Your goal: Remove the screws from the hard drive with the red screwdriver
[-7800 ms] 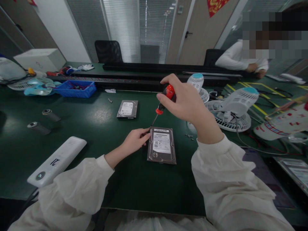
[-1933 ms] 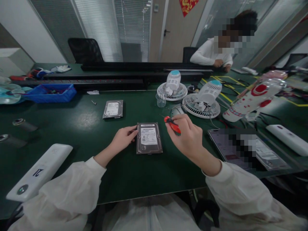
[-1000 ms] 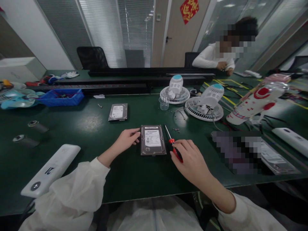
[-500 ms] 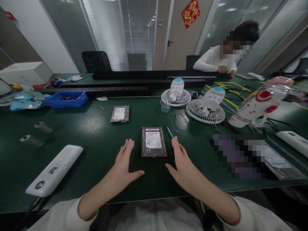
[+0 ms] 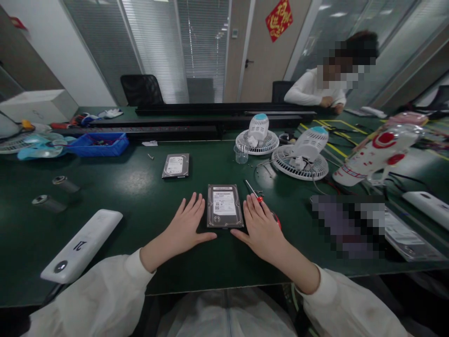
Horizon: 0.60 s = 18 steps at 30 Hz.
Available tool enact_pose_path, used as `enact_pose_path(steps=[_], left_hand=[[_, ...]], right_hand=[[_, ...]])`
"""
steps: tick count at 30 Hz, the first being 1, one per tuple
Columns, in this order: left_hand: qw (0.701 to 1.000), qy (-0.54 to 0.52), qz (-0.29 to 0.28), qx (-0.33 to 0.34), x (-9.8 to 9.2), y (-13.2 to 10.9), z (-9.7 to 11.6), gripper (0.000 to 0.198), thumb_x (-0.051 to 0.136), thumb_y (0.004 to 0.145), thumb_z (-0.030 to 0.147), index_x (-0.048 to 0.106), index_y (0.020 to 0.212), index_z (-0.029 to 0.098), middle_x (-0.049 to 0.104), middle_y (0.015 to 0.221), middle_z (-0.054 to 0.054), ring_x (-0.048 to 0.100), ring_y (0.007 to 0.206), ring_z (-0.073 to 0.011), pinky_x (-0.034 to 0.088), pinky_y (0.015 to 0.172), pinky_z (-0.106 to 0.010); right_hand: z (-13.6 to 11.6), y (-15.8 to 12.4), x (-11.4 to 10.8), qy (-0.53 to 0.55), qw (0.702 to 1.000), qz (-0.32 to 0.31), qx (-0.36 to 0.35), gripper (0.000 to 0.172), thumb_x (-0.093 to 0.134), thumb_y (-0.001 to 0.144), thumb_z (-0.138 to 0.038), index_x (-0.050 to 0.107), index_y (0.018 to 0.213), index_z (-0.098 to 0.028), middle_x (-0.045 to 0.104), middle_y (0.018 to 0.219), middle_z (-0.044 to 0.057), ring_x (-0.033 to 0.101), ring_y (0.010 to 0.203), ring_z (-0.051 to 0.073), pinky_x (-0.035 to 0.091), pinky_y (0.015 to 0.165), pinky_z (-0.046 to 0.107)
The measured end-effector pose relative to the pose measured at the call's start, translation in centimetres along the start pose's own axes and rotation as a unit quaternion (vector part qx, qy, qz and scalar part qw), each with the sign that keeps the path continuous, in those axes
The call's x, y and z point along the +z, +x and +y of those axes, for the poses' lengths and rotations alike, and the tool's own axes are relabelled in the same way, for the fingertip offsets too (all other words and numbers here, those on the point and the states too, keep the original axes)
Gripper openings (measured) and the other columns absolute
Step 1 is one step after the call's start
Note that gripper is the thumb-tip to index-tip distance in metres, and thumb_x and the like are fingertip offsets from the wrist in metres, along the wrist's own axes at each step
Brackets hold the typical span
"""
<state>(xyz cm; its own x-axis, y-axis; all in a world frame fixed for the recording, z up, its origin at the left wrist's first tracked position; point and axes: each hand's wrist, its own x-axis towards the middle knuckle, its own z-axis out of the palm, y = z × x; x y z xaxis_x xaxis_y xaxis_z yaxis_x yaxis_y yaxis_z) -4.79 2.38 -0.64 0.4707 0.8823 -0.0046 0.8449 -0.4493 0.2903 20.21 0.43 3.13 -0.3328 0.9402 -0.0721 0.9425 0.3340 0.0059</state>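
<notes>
A hard drive (image 5: 225, 207) lies label side up on the green table, between my two hands. My left hand (image 5: 187, 221) rests flat just left of it, fingers spread and thumb toward its near corner. On the other side my right hand (image 5: 261, 224) lies flat, fingers stretched forward, close to the drive's right edge. Partly beneath my right hand is a screwdriver (image 5: 260, 200) with a red and black handle; its shaft points away from me. Several small screws (image 5: 259, 192) lie beside the shaft. Neither hand holds anything.
A second hard drive (image 5: 176, 165) lies farther back. Two white fan heads (image 5: 300, 161) and a clear cup (image 5: 241, 154) stand back right, near a patterned bottle (image 5: 379, 150). At left are a white power bank (image 5: 82, 245), metal cylinders (image 5: 49, 203) and a blue tray (image 5: 100, 149). A person (image 5: 315, 89) sits opposite.
Both hands have lowered and flattened onto the table beside the hard drive. The left fingers have spread wider. More of the screwdriver, including its red handle, now shows by my right hand.
</notes>
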Motion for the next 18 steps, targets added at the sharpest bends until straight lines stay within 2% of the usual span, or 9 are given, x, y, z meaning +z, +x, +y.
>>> enact_pose_path(steps=[5, 8, 11, 18], left_hand=[[1.0, -0.001, -0.008, 0.006, -0.2, 1.0, 0.2, 0.108, 0.054, 0.091, 0.075, 0.019, 0.167, 0.008, 0.018, 0.173, -0.024, 0.007, 0.162, -0.0405, 0.012, 0.129, -0.063], [0.999, 0.027, 0.009, 0.016, 0.0, 1.1, 0.3, 0.113, 0.054, 0.087, 0.081, 0.024, 0.166, 0.006, 0.021, 0.171, -0.025, 0.009, 0.162, -0.0421, 0.011, 0.129, -0.065], [0.998, 0.049, 0.021, 0.024, 0.1, 1.1, 0.5, 0.113, 0.051, 0.088, 0.083, 0.026, 0.165, 0.005, 0.024, 0.171, -0.026, 0.013, 0.162, -0.042, 0.014, 0.129, -0.065], [0.998, 0.043, 0.016, 0.035, 0.4, 1.2, 0.2, 0.103, 0.047, 0.096, 0.076, 0.018, 0.167, 0.006, 0.02, 0.172, -0.024, 0.011, 0.162, -0.0383, 0.012, 0.13, -0.064]], right_hand=[[-0.1, 0.0, 0.0, 0.022, 1.0, 0.006, -0.011, 0.081, 0.061, 0.097, -0.05, 0.046, 0.153, 0.006, 0.035, 0.164, 0.029, 0.023, 0.159, 0.041, 0.033, 0.128, 0.056], [0.1, 0.1, 0.6, 0.01, 1.0, 0.024, -0.012, 0.089, 0.059, 0.096, -0.059, 0.045, 0.151, 0.01, 0.036, 0.161, 0.033, 0.026, 0.158, 0.044, 0.03, 0.128, 0.061], [0.3, 0.4, 1.0, 0.001, 1.0, 0.021, -0.015, 0.097, 0.059, 0.094, -0.064, 0.04, 0.154, 0.009, 0.034, 0.163, 0.03, 0.025, 0.159, 0.043, 0.027, 0.129, 0.062], [0.1, 0.6, 0.4, 0.01, 1.0, -0.014, -0.015, 0.091, 0.059, 0.096, -0.059, 0.035, 0.158, 0.004, 0.033, 0.166, 0.022, 0.017, 0.162, 0.04, 0.023, 0.132, 0.059]])
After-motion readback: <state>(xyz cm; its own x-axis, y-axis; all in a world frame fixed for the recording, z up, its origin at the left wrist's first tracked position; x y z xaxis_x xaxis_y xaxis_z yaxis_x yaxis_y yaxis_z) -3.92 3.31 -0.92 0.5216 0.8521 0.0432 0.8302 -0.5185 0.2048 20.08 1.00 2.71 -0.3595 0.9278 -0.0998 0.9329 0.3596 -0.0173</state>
